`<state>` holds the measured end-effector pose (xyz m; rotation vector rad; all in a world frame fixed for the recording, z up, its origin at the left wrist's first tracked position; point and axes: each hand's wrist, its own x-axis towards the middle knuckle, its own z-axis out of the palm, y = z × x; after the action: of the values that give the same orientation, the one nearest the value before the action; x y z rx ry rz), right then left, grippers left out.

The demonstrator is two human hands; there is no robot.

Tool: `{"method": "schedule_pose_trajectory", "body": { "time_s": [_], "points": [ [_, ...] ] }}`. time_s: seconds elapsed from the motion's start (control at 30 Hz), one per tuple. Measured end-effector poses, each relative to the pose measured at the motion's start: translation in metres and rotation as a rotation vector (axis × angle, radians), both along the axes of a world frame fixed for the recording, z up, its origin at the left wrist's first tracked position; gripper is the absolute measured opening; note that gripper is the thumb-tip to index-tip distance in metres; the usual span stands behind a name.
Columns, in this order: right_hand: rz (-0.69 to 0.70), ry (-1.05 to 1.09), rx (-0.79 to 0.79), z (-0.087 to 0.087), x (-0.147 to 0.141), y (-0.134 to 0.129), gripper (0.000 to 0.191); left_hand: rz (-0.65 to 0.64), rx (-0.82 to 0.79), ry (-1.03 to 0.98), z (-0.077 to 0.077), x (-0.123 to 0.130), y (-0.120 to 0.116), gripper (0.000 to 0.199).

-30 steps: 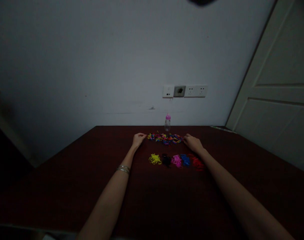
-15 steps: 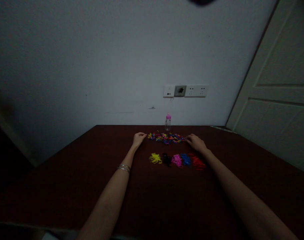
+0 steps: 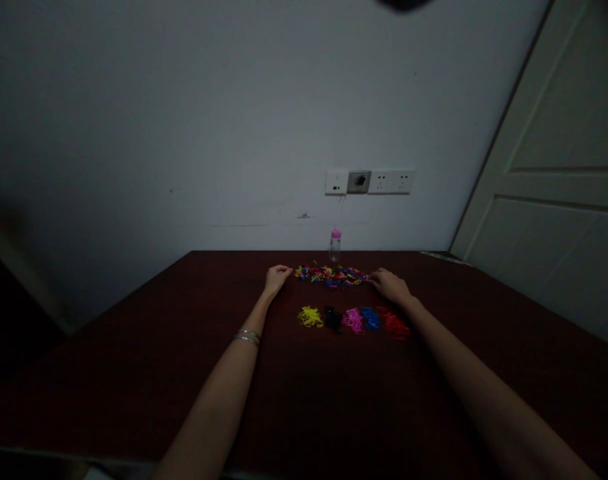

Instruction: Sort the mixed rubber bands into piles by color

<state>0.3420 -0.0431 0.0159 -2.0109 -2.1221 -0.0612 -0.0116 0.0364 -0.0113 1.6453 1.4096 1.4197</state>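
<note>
A mixed heap of small coloured rubber bands [image 3: 329,275] lies in a long strip toward the back of the table. At its left end is my left hand [image 3: 277,278], its fingertips pressed together just beside the bands; anything between them is too small to make out. My right hand [image 3: 390,286] rests at the heap's right end with bent fingers closed at the nearest bands, and its grip is unclear. Nearer to me sit single-colour piles of bands in a row: yellow [image 3: 311,317], black [image 3: 333,319], pink [image 3: 353,321], blue [image 3: 371,318] and red [image 3: 395,324].
Behind the heap a small clear bottle with a pink top [image 3: 335,245] stands upright near the wall. White wall sockets [image 3: 391,181] sit above it. The dark red table [image 3: 314,400] meets the wall at the back; a pale panelled door [image 3: 559,220] is on the right.
The view has shifted very slightly. Both hands stay at the two ends of the mixed heap, and the piles look the same.
</note>
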Motion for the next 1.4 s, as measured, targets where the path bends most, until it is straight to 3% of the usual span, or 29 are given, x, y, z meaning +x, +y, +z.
{"method": "schedule_pose_trajectory", "body": {
  "time_s": [0.2, 0.5, 0.9, 1.17, 1.4],
  "points": [
    [0.009, 0.012, 0.016, 0.001, -0.004, -0.001, 0.034, -0.002, -0.001, -0.015, 0.002, 0.0, -0.003, 0.022],
    [-0.083, 0.048, 0.055, -0.001, -0.007, -0.003, 0.031, -0.006, 0.002, -0.009, 0.005, 0.001, -0.007, 0.018],
    [-0.097, 0.303, 0.196, -0.002, 0.018, 0.004, 0.032, -0.003, -0.014, -0.029, 0.007, 0.002, -0.01, 0.017],
    [0.15, 0.53, 0.307, 0.02, 0.011, -0.011, 0.03, 0.015, -0.008, -0.024, 0.006, 0.002, -0.009, 0.018],
    [0.483, 0.582, 0.075, 0.025, -0.03, -0.045, 0.029, -0.003, -0.01, -0.021, 0.009, 0.003, -0.016, 0.033]
  ]
}}
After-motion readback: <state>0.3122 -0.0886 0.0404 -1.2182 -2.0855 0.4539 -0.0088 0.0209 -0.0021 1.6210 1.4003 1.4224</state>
